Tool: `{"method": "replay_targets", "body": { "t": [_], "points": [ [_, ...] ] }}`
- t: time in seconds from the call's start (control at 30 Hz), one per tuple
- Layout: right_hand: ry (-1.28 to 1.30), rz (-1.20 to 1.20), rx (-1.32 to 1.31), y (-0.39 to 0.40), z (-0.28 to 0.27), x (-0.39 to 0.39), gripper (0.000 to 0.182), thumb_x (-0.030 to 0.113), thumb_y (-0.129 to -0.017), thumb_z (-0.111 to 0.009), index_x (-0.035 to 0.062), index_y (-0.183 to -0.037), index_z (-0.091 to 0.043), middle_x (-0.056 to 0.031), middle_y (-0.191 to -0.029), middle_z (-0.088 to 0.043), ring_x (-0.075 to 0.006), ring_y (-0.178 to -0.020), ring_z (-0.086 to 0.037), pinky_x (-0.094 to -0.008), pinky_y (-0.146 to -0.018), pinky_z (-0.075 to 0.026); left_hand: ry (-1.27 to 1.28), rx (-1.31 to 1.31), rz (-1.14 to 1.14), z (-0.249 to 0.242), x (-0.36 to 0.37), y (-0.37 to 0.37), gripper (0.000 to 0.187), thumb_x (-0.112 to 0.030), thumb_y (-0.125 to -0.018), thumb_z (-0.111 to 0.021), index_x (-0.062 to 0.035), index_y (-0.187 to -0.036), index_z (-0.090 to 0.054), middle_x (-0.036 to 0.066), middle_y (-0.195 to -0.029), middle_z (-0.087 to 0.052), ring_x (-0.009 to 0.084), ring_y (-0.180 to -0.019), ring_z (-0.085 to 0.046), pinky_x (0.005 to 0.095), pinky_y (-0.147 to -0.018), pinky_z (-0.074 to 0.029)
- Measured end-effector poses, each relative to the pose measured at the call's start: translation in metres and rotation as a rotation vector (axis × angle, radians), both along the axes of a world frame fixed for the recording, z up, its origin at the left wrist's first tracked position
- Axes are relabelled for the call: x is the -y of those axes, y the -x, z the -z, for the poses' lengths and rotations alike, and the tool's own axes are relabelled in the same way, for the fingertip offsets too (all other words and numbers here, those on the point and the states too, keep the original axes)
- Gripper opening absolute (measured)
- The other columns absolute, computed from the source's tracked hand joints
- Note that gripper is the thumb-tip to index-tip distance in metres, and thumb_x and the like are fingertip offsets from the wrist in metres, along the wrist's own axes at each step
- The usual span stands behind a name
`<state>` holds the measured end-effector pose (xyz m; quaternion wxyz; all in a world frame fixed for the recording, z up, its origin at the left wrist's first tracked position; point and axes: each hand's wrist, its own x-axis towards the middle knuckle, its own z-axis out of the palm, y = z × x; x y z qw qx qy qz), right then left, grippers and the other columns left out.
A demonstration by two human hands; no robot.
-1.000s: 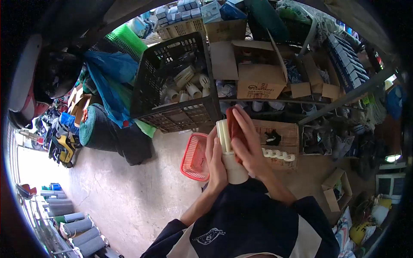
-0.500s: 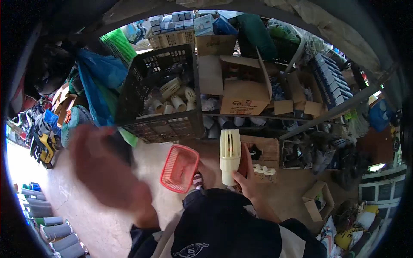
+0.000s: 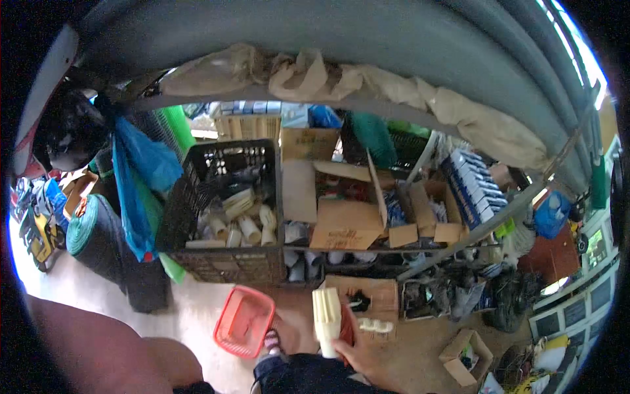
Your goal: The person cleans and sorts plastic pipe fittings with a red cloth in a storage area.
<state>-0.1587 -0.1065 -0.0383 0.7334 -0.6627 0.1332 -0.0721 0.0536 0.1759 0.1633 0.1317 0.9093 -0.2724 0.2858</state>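
My right hand (image 3: 357,352) grips a cream plastic pipe strainer (image 3: 326,316) by its narrow lower end. The strainer stands nearly upright, with its wide slotted part on top. Very near the camera, my left hand and forearm (image 3: 111,345) fill the lower left as a large blurred shape; the fingers cannot be made out. On the floor, left of the strainer, is a red plastic basket (image 3: 226,328). A black crate (image 3: 220,261) behind it holds several similar cream slotted strainers and pipe pieces (image 3: 249,230).
Open cardboard boxes (image 3: 348,226) stand on the shelf right of the crate. Below are a floor carton (image 3: 377,295), bagged dark goods (image 3: 453,299) and a small open box (image 3: 466,358). Large grey pipes (image 3: 394,39) run overhead. A rolled mesh (image 3: 95,236) leans at left.
The view has tilted up, so the shelves sit lower and overhead pipes show. My left hand has come up close to the camera. My right hand still holds the pipe strainer.
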Motion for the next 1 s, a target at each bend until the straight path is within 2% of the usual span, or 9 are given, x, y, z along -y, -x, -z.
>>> {"method": "replay_targets", "body": {
  "t": [0.03,0.1,0.17,0.23,0.37,0.6,0.7,0.8,1.0],
  "points": [
    [-0.065,0.076,-0.088,-0.001,-0.007,-0.005,0.095,0.032,-0.077,-0.078,-0.0027,-0.15,-0.028,-0.0199,-0.146,-0.043,-0.0309,-0.136,-0.042,-0.0469,-0.114,-0.031,-0.002,-0.011,-0.001,0.001,0.002,-0.002,0.045,-0.017,-0.081,-0.067,0.0,-0.121,-0.055,0.014,-0.121,-0.055,0.0292,-0.114,-0.052,0.0382,-0.097,-0.041],
    [-0.002,0.005,-0.138,-0.004,-0.034,-0.006,0.092,0.014,-0.081,-0.071,-0.0006,-0.154,-0.018,-0.0168,-0.154,-0.033,-0.0256,-0.14,-0.035,-0.0393,-0.114,-0.028,0.004,-0.022,-0.007,0.005,0.005,0.002,0.044,-0.017,-0.082,-0.067,0.0,-0.121,-0.054,0.014,-0.121,-0.055,0.029,-0.113,-0.052,0.0383,-0.097,-0.041],
    [0.072,-0.021,-0.141,-0.006,-0.021,-0.008,0.091,0.011,-0.081,-0.07,-0.0004,-0.154,-0.016,-0.0164,-0.155,-0.032,-0.025,-0.141,-0.034,-0.038,-0.114,-0.028,-0.004,-0.03,-0.012,0.009,0.01,0.006,0.044,-0.017,-0.082,-0.066,-0.0001,-0.12,-0.054,0.014,-0.12,-0.055,0.0289,-0.113,-0.052,0.0384,-0.097,-0.041],
    [0.192,0.022,-0.094,0.01,0.039,0.004,0.093,0.021,-0.078,-0.074,-0.0019,-0.152,-0.023,-0.0184,-0.15,-0.039,-0.0293,-0.137,-0.041,-0.0431,-0.114,-0.03,0.012,-0.03,-0.028,0.012,0.01,0.009,0.043,-0.017,-0.082,-0.066,-0.0001,-0.12,-0.054,0.014,-0.12,-0.055,0.0287,-0.113,-0.052,0.0385,-0.097,-0.041],
    [-0.127,0.14,-0.057,0.011,0.022,-0.007,0.089,0.014,-0.078,-0.072,-0.0037,-0.151,-0.025,-0.0183,-0.146,-0.045,-0.0271,-0.135,-0.044,-0.0405,-0.113,-0.032,0.019,-0.033,-0.035,0.01,0.002,0.003,0.042,-0.017,-0.083,-0.065,-0.0002,-0.119,-0.054,0.014,-0.119,-0.055,0.0284,-0.112,-0.052,0.0386,-0.096,-0.041],
    [0.107,0.073,-0.064,0.02,0.041,0.011,0.082,0.009,-0.081,-0.07,-0.0024,-0.15,-0.028,-0.0163,-0.143,-0.048,-0.0241,-0.131,-0.048,-0.0393,-0.11,-0.036,0.042,-0.011,-0.063,0.014,-0.002,0.002,0.04,-0.018,-0.084,-0.063,-0.0003,-0.118,-0.053,0.015,-0.118,-0.055,0.0278,-0.111,-0.052,0.0389,-0.096,-0.041],
    [-0.069,0.177,-0.009,0.008,0.014,0.001,0.082,0.007,-0.082,-0.069,0.0017,-0.152,-0.027,-0.0138,-0.14,-0.051,-0.0238,-0.127,-0.051,-0.0382,-0.106,-0.04,0.048,0.0,-0.071,0.014,-0.003,0.001,0.039,-0.018,-0.085,-0.062,-0.0003,-0.118,-0.053,0.015,-0.117,-0.055,0.0276,-0.11,-0.052,0.039,-0.096,-0.041],
    [-0.114,0.086,-0.146,0.007,-0.004,0.005,0.085,0.007,-0.085,-0.065,0.0013,-0.155,-0.017,-0.0135,-0.154,-0.033,-0.0222,-0.141,-0.033,-0.0363,-0.115,-0.028,0.051,0.005,-0.073,0.013,-0.005,0.0,0.038,-0.018,-0.085,-0.062,-0.0004,-0.118,-0.053,0.015,-0.117,-0.055,0.0274,-0.11,-0.052,0.0391,-0.096,-0.04],
    [-0.103,0.094,-0.096,0.008,0.008,0.01,0.084,0.006,-0.085,-0.065,0.0016,-0.155,-0.018,-0.0146,-0.155,-0.031,-0.024,-0.143,-0.032,-0.0374,-0.117,-0.025,0.09,0.013,-0.068,0.016,0.0,-0.008,0.036,-0.019,-0.086,-0.06,-0.0005,-0.117,-0.052,0.015,-0.115,-0.055,0.0269,-0.109,-0.052,0.0394,-0.096,-0.04]
  ]
}}
